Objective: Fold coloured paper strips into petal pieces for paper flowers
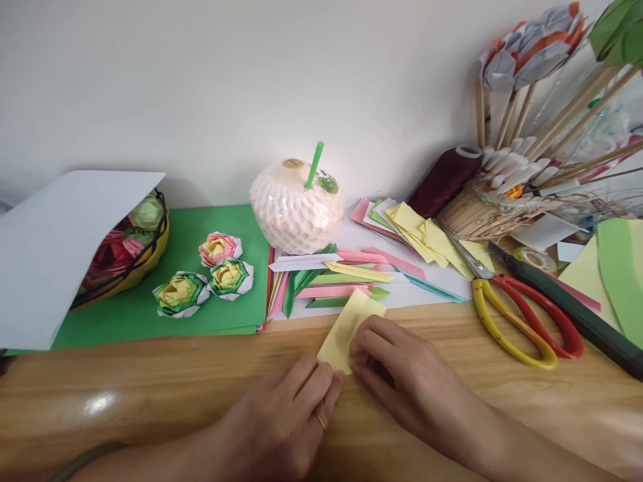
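Note:
A small rectangle of yellow paper (346, 325) lies tilted on the wooden table between my hands, with a crease along it. My left hand (296, 408), a ring on one finger, pinches the paper's near corner. My right hand (406, 375) has curled fingers closed on the paper's right edge. Just beyond the paper lie several folded strips (331, 291) in pink, green, yellow and white. Three folded paper flowers (228, 278) rest on green sheets to the left.
A foam-wrapped round object (296, 207) with a green straw stands at the back. Scissors (517, 321) and a dark green cutter (577, 308) lie at right, near a woven basket (482, 207) of sticks. A white sheet (65, 234) partly covers a flower basket (145, 258) at left.

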### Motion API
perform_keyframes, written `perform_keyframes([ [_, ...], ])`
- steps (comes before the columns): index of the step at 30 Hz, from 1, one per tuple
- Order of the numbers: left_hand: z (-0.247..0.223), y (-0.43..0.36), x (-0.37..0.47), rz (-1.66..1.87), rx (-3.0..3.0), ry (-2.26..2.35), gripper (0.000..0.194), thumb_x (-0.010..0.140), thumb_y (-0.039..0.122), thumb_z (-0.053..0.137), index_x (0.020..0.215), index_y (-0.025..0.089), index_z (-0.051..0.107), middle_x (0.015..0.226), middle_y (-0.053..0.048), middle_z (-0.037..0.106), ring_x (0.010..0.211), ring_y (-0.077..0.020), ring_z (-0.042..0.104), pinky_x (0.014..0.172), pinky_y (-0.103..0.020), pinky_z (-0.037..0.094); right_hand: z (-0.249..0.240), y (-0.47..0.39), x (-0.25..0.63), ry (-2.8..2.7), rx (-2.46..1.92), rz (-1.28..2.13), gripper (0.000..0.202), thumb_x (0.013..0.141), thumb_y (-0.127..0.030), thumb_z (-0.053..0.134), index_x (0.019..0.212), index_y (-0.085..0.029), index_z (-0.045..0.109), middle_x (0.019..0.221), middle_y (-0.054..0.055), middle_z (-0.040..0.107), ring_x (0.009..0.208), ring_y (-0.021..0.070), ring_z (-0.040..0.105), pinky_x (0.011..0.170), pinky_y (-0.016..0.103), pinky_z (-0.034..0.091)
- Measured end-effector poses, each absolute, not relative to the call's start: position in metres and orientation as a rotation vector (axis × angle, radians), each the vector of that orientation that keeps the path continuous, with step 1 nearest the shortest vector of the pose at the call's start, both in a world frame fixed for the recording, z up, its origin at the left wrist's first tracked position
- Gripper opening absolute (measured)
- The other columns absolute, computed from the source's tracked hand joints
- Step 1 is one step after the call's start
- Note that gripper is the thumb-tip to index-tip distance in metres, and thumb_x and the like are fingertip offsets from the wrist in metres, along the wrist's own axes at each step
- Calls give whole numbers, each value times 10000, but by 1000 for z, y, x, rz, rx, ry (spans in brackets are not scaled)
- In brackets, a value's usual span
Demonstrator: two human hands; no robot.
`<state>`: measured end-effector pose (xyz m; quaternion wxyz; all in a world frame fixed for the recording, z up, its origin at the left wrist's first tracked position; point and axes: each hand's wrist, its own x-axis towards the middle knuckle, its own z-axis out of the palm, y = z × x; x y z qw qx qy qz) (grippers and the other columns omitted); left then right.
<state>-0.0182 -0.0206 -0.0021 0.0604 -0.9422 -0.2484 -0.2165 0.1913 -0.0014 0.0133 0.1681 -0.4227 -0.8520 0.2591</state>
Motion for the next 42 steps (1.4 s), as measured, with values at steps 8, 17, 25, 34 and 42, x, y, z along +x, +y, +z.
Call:
perform_keyframes([
  [8, 3, -7, -20, -632, -2678, -801, 252, 967, 97, 384, 976, 82, 635, 814, -77, 630, 804, -200, 568, 646, -299, 462, 26, 1, 203, -2813, -694, 408, 226, 925, -138, 380, 962, -152, 603, 795, 51, 577, 728, 193, 467, 627, 341, 335],
  [17, 0, -3, -16, -825, -2880, -785, 280, 978, 89, 368, 939, 67, 645, 880, -60, 680, 820, -172, 598, 712, -286, 507, 23, -7, 195, -2701, -870, 470, 183, 922, -174, 427, 899, -180, 608, 795, 34, 569, 728, 175, 486, 621, 312, 366],
  [25, -3, 3, -26, -599, -2902, -638, 374, 991, 94, 263, 1148, 86, 602, 1167, -77, 653, 1078, -236, 544, 925, -427, 423, 9, 0, 203, -2360, -1402, 395, 114, 885, -204, 531, 973, -186, 599, 874, 57, 604, 788, 201, 587, 667, 323, 498],
  [34, -4, 3, -28, -518, -2862, -630, 312, 974, 131, 355, 1178, 124, 592, 1221, -66, 625, 1209, -247, 467, 1044, -478, 321, 3, 4, 201, -2275, -1331, 519, 150, 866, -137, 529, 974, -205, 608, 895, 45, 625, 800, 175, 600, 672, 284, 502],
  [42, -6, -1, -24, -568, -2828, -681, 351, 995, 132, 297, 1147, 115, 613, 1191, -64, 636, 1216, -217, 447, 1130, -480, 172, 8, 7, 203, -2478, -1030, 186, 243, 946, -135, 413, 824, -153, 622, 771, 60, 611, 739, 179, 536, 615, 277, 440],
])
